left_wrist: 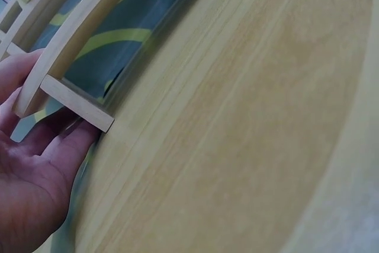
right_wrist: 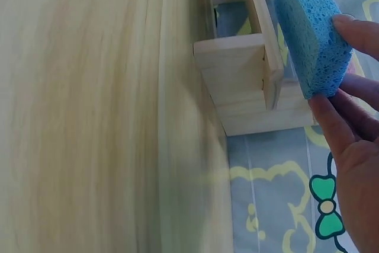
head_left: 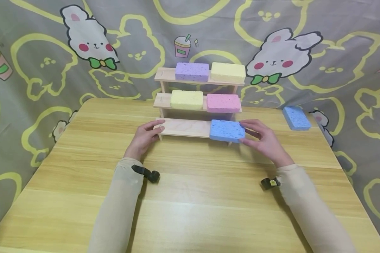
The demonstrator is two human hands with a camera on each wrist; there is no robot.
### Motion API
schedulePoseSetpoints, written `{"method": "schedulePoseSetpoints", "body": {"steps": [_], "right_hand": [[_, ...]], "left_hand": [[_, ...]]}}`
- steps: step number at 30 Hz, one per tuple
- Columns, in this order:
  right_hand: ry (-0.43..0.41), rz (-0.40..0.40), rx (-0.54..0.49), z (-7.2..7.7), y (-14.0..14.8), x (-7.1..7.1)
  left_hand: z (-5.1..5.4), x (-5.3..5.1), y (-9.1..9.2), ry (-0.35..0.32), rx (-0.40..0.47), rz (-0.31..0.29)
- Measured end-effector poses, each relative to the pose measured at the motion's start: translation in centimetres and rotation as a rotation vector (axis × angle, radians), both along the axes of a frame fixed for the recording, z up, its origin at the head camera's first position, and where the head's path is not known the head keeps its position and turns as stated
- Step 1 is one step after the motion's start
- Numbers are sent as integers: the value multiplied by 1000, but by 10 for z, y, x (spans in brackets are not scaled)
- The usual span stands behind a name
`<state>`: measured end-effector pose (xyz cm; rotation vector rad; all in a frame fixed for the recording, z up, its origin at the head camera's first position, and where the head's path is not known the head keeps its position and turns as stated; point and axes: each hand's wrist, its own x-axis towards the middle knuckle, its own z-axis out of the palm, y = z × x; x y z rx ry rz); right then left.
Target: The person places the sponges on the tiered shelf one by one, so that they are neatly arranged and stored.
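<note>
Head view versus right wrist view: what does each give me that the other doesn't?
Only the head view: the left hand gripping the left end of the bottom shelf, the purple sponge on the top shelf, and the second blue sponge on the table.
Only the right wrist view: a gap between the held blue sponge and the bottom shelf's right end.
Both: the right hand pinching the held blue sponge, the wooden rack and the patterned curtain.

A curtained-off nook, room type unclear: grey rabbit-print fabric hangs behind and beside the yellowish wood-grain table.
</note>
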<state>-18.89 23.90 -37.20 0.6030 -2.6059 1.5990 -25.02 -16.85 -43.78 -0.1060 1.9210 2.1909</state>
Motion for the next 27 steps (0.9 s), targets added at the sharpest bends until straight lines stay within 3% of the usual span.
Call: {"method": "schedulePoseSetpoints", "body": {"steps": [13, 20, 27], "right_hand": [[-1, 21, -17, -1, -20, -6], [38, 24, 1, -25, -18, -22], [38, 17, -5, -30, -24, -27]], "left_hand": [[-1, -1, -2, -7, 18, -4], [0, 0, -2, -8, 7, -19], [1, 0, -2, -9, 5, -20]]}}
